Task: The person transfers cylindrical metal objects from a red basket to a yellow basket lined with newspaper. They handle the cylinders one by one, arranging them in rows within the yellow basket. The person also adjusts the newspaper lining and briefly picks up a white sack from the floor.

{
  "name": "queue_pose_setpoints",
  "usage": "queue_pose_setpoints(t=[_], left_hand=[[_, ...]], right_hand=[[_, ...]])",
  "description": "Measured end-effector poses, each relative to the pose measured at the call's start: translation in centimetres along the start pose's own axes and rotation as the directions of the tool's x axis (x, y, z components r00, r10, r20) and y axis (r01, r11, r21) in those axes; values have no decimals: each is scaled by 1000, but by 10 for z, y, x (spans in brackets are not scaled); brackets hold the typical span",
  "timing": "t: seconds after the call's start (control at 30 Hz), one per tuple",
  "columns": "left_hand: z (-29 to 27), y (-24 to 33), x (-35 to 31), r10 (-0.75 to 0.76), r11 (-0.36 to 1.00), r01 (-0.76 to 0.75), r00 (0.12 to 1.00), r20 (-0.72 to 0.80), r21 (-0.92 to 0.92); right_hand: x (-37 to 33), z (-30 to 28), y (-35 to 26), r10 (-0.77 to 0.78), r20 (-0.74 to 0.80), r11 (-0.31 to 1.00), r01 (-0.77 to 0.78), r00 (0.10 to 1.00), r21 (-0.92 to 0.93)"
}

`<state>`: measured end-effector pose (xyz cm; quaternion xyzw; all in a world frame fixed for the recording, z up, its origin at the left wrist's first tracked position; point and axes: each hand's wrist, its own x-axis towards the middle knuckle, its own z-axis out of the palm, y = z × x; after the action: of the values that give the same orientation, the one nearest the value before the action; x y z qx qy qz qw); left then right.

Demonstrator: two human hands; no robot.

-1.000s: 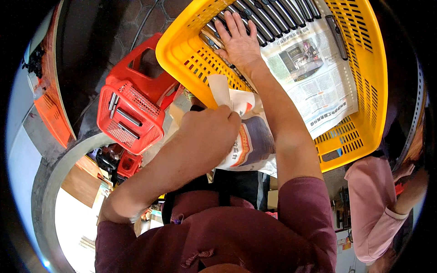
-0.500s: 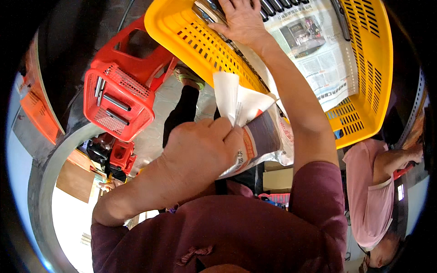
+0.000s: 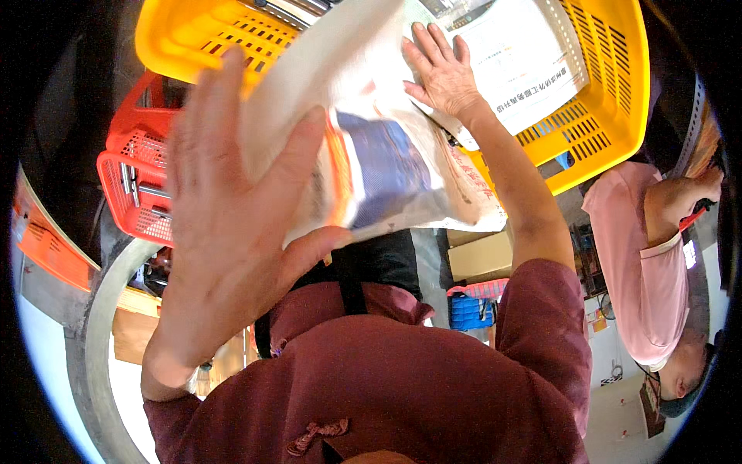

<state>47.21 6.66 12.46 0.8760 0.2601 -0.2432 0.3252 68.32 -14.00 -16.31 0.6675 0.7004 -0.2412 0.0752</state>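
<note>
A loose newspaper sheet with a blue and orange picture hangs over the near edge of a yellow plastic basket. My right hand lies flat with its fingers spread on the paper, at the middle of the basket. Nearer and to the left, my left hand is raised, blurred by motion. Its fingers and thumb are apart, next to the sheet's left side, and nothing shows in its grasp. More newspaper lines the basket's right part. Dark metal tubes show at the basket's top left, the others being covered by paper.
A red plastic basket with several metal tubes stands at the left, partly behind my left hand. At the right is another person in a pink top. Cardboard boxes and a blue basket stand below the yellow one.
My left hand has let go of the bunched newspaper and moved up and left, its fingers opening. The sheet is spread wider. My right hand has moved down and right off the tubes' side.
</note>
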Motion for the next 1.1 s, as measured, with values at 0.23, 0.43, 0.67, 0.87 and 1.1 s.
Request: queue_pose_setpoints(t=[0.23, 0.43, 0.67, 0.87, 1.1], left_hand=[[22, 32, 47, 305, 950, -312, 931, 199, 7], [101, -9, 80, 361, 873, -428, 890, 278, 235], [80, 49, 63, 438, 808, -557, 786, 436, 192], [75, 79, 30, 355, 918, -394, 760, 544, -48], [38, 66, -14, 350, 892, -452, 718, 602, 21]], right_hand=[[-7, 6, 3, 15, 16, 1000, -15, 1000, -8], [-1, 2, -1, -6, -18, 1000, 6, 1000, -8], [-5, 4, -1, 48, 116, 990, -32, 992, -137], [-5, -9, 3, -31, -42, 983, 38, 999, 181], [-5, -2, 2, -18, -51, 994, 24, 999, 109]])
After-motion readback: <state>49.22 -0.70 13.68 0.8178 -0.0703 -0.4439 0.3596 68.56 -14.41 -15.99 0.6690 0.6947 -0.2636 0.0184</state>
